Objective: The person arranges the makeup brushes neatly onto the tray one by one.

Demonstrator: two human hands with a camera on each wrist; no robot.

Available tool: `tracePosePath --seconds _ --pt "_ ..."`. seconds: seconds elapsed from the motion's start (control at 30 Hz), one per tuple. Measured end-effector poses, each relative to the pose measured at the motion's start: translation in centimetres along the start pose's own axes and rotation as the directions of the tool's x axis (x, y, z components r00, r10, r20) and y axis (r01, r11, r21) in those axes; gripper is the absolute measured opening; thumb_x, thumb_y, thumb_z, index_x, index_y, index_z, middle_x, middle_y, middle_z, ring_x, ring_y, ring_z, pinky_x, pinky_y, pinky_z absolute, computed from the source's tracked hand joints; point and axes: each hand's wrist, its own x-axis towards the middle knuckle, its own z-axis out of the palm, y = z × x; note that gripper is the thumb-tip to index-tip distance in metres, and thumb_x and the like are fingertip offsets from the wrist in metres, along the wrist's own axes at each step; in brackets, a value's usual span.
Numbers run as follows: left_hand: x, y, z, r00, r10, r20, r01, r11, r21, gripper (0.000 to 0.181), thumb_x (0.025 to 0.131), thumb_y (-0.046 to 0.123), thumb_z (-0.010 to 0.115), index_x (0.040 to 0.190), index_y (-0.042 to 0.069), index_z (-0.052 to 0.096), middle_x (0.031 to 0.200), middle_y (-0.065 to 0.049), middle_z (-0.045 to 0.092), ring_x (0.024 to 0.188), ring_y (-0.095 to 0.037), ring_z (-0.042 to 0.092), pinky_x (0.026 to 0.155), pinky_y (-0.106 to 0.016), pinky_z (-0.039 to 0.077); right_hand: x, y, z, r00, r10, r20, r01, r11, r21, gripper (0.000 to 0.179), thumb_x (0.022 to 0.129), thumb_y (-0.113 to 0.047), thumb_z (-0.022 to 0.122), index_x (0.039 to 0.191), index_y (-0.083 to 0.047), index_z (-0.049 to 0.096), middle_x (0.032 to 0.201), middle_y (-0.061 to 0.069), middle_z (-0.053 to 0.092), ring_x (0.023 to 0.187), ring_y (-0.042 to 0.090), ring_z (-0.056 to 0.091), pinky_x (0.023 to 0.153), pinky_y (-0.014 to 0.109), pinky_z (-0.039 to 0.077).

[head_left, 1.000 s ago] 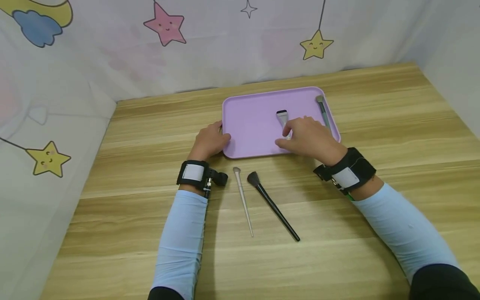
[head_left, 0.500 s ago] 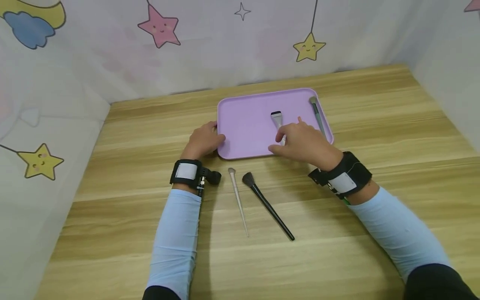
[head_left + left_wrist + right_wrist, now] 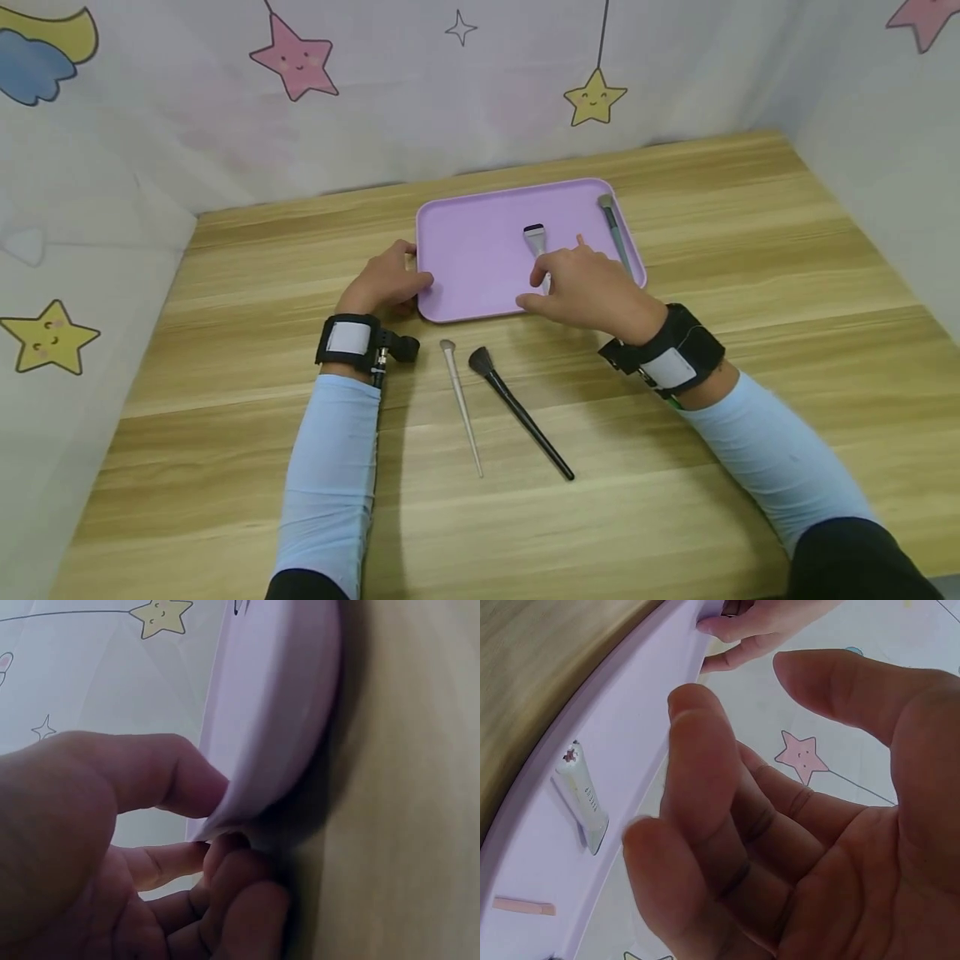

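In the head view my left hand [image 3: 386, 279] holds the left edge of a lilac tray [image 3: 465, 250]. Its thumb lies over the rim and the other fingers reach under it, as the left wrist view confirms. Above the tray's front right part hovers my right hand [image 3: 588, 287], fingers loosely bent and thumb apart, holding nothing. Beneath it lies a flat makeup brush [image 3: 535, 239] with black bristles, its handle partly hidden. A green-handled makeup brush [image 3: 615, 232] lies along the tray's right side. The right wrist view shows a small pink strip [image 3: 525, 906] on the tray.
In front of the tray, a slim pale makeup brush [image 3: 462, 407] and a larger black makeup brush [image 3: 522, 414] lie on the wooden table [image 3: 645, 500]. Behind the table hangs a white cloth [image 3: 420, 108] printed with stars.
The head view has turned, so the scene sits farther left. My right hand has drawn slightly back towards me over the tray, while my left hand keeps its grip on the rim.
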Motion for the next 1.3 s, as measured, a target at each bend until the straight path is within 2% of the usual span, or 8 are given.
tracePosePath --seconds 0.17,0.23,0.3,0.33,0.4,0.43,1.1,1.3 --pt "0.0 0.0 0.3 0.999 0.033 -0.014 -0.033 0.999 0.026 0.070 0.094 0.024 0.053 0.157 0.004 0.030 0.113 -0.022 0.060 0.073 -0.024 0.064 0.065 -0.033 0.056 -0.4 -0.2 0.1 1.000 -0.002 0.011 0.002 1.000 -0.008 0.039 0.092 -0.038 0.072 0.109 -0.003 0.073 0.062 0.000 0.060 0.054 0.018 0.057 0.120 0.048 0.001" --pt "-0.1 0.0 0.3 0.999 0.038 -0.012 -0.037 0.999 0.036 0.070 0.094 0.024 0.052 0.157 0.004 0.029 0.115 -0.022 0.060 0.073 -0.024 0.064 0.065 -0.033 0.055 -0.6 -0.3 0.1 1.000 -0.004 0.013 0.004 1.000 -0.009 0.040 0.092 -0.039 0.073 0.110 -0.003 0.073 0.062 0.000 0.060 0.053 0.017 0.056 0.117 0.049 0.023" --pt "-0.3 0.0 0.2 0.999 0.040 -0.010 -0.040 0.998 0.043 0.071 0.094 0.023 0.052 0.158 0.004 0.029 0.117 -0.023 0.059 0.074 -0.023 0.064 0.066 -0.033 0.055 -0.6 -0.4 0.1 1.000 -0.006 0.011 0.007 1.000 -0.009 0.041 0.091 -0.040 0.073 0.110 -0.003 0.073 0.062 0.000 0.061 0.052 0.016 0.056 0.097 0.046 0.047" --pt "-0.3 0.0 0.2 0.999 0.042 -0.008 -0.041 0.998 0.044 0.071 0.094 0.023 0.052 0.158 0.004 0.028 0.118 -0.022 0.059 0.074 -0.023 0.064 0.066 -0.033 0.054 -0.7 -0.5 0.1 1.000 -0.007 0.008 0.007 1.000 -0.008 0.042 0.091 -0.040 0.073 0.110 -0.003 0.073 0.063 0.000 0.061 0.052 0.016 0.056 0.081 0.043 0.052" --pt "-0.4 -0.1 0.2 0.999 0.043 -0.005 -0.043 0.998 0.047 0.071 0.094 0.023 0.052 0.158 0.004 0.028 0.117 -0.022 0.059 0.073 -0.023 0.063 0.066 -0.032 0.054 -0.7 -0.5 0.2 1.000 -0.006 0.005 0.006 1.000 -0.009 0.042 0.090 -0.041 0.074 0.111 -0.004 0.073 0.063 0.000 0.061 0.052 0.016 0.055 0.054 0.037 0.046" --pt "-0.4 -0.1 0.2 0.999 0.043 -0.003 -0.042 0.998 0.048 0.072 0.094 0.023 0.052 0.159 0.005 0.028 0.118 -0.022 0.059 0.073 -0.022 0.063 0.066 -0.032 0.053 -0.7 -0.5 0.2 1.000 -0.008 0.004 0.008 1.000 -0.008 0.042 0.090 -0.040 0.074 0.110 -0.004 0.073 0.063 0.000 0.061 0.052 0.016 0.055 0.050 0.035 0.044" --pt "-0.3 -0.1 0.4 0.999 0.043 -0.008 -0.043 0.997 0.066 0.070 0.096 0.025 0.052 0.159 0.007 0.029 0.128 -0.023 0.055 0.080 -0.025 0.065 0.068 -0.033 0.056 -1.0 -0.8 0.4 0.999 -0.013 0.029 0.013 1.000 0.002 0.042 0.091 -0.039 0.073 0.113 -0.004 0.072 0.070 -0.002 0.067 0.058 0.014 0.058 0.050 0.035 0.046" --pt "-0.3 -0.1 0.5 0.999 0.043 -0.008 -0.042 0.997 0.065 0.070 0.095 0.024 0.052 0.159 0.007 0.029 0.122 -0.023 0.058 0.077 -0.024 0.064 0.067 -0.032 0.055 -1.0 -1.1 0.5 0.999 -0.004 0.051 0.003 1.000 0.016 0.042 0.091 -0.039 0.073 0.114 -0.003 0.072 0.075 0.000 0.068 0.060 0.015 0.058 0.047 0.032 0.043"
